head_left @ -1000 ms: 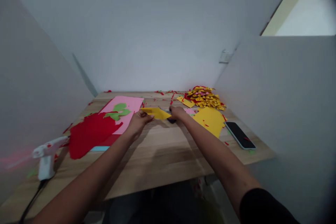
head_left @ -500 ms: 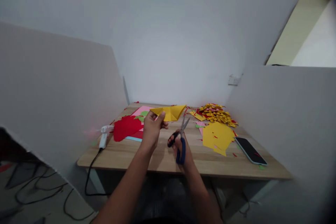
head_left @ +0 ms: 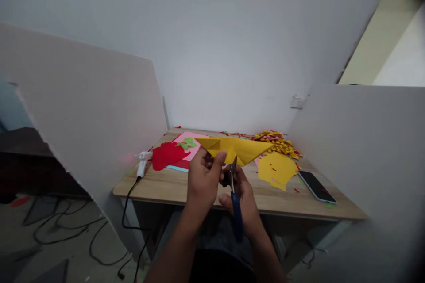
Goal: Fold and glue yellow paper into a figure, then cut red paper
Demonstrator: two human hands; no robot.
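Note:
My left hand (head_left: 204,177) pinches a folded yellow paper (head_left: 245,148) between thumb and fingers, near its lower middle, above the table. The paper is wide, with pointed ends left and right and creases across it. In my right hand (head_left: 244,199) is a pair of scissors (head_left: 237,212) with dark blue handles. The blades point up and overlap the lower edge of the paper; whether they touch it I cannot tell. Both hands are close together, and the right fingers are partly hidden behind the scissors.
On the table (head_left: 159,188), red paper (head_left: 168,155), pink sheets (head_left: 188,135) and green pieces lie left. At right are yellow sheets (head_left: 277,168), a heap of folded yellow pieces (head_left: 282,146) and a phone (head_left: 316,186). A white corded device (head_left: 142,166) stands at the left edge.
The yellow paper now looks larger and nearer, spread wider to the right. My hands have come closer together, and the scissor blades, apart before, look nearly closed at the paper's lower edge.

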